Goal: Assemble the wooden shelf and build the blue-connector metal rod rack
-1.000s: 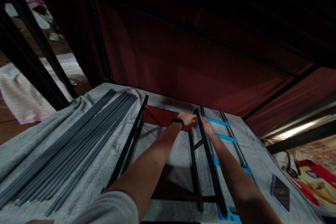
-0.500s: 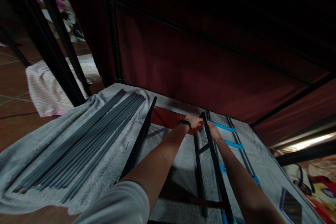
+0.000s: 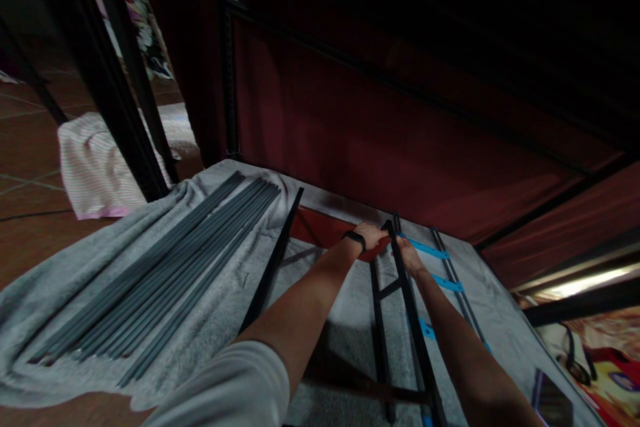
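Observation:
My left hand (image 3: 371,236), with a black band (image 3: 356,238) on the wrist, is closed over the right end of a red-brown board (image 3: 317,228). Its fingertips touch the upper end of a black metal ladder-like frame (image 3: 411,307). On the other side of that upright, my right hand (image 3: 409,256) is closed against the same corner; whatever its fingers pinch is too small or hidden to tell. At the board's left end stands another black metal upright (image 3: 275,257), whose lower part my left arm covers.
Several grey tubes (image 3: 165,273) lie side by side on a grey blanket (image 3: 220,320), with a small screw (image 3: 245,279) nearby. Thin dark bars with blue connectors (image 3: 425,246) lie at right. A phone (image 3: 553,400) rests lower right. A dark red curtain (image 3: 360,120) hangs behind.
The view has shifted slightly. Both hands stay at the same corner of the frame, with only slight movement of the right fingers.

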The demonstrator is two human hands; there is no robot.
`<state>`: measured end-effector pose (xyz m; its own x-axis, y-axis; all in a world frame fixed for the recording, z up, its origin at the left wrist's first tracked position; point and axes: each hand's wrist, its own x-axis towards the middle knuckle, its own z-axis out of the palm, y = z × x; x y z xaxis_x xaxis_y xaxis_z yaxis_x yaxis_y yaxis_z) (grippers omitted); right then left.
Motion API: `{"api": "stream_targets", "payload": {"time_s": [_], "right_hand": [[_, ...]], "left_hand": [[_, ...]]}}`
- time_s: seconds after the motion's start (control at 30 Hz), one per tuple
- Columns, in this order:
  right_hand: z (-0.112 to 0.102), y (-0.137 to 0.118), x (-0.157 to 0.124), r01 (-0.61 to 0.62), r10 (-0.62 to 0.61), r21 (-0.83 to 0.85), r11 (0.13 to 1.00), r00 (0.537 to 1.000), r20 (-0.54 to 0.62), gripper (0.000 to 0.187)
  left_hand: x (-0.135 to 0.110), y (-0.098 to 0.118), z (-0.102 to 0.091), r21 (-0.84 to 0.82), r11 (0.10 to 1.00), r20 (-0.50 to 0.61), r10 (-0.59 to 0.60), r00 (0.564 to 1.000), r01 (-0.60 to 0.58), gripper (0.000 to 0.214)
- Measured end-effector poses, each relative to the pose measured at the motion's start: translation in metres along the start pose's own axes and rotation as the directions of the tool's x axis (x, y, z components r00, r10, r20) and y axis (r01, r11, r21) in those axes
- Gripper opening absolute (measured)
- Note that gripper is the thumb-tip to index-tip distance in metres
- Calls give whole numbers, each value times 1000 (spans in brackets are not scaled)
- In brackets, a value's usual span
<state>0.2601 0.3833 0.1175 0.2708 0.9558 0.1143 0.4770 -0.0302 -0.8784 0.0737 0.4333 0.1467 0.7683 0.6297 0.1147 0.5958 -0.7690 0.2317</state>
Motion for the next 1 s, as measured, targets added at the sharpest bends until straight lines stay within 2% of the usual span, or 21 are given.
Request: {"api": "stream_targets", "payload": {"time_s": [0.2, 0.5, 0.77, 0.9, 1.0], "right_hand": [[1, 5, 1, -107, 106, -13, 994, 994, -6, 45], [1, 0, -3, -151, 151, -20, 988, 989, 4, 44], [1, 4, -3, -127, 127, -56, 990, 992, -3, 43], [0, 8, -2, -80, 78, -102, 992, 997, -26, 45], [-2, 8, -2, -27, 12, -175, 984, 996, -87, 44]], "left_hand": [[2, -2, 3, -8, 1000, -9, 18, 1000, -18, 43], [-1, -2, 0, 24, 999, -12, 34, 999, -34, 43], [0, -1, 0, 20, 999, -3, 36, 999, -36, 42], [-1, 2, -3, 68, 996, -27, 61, 998, -59, 46], [-7, 3, -11, 79, 992, -75, 102, 992, -96, 51]]}}
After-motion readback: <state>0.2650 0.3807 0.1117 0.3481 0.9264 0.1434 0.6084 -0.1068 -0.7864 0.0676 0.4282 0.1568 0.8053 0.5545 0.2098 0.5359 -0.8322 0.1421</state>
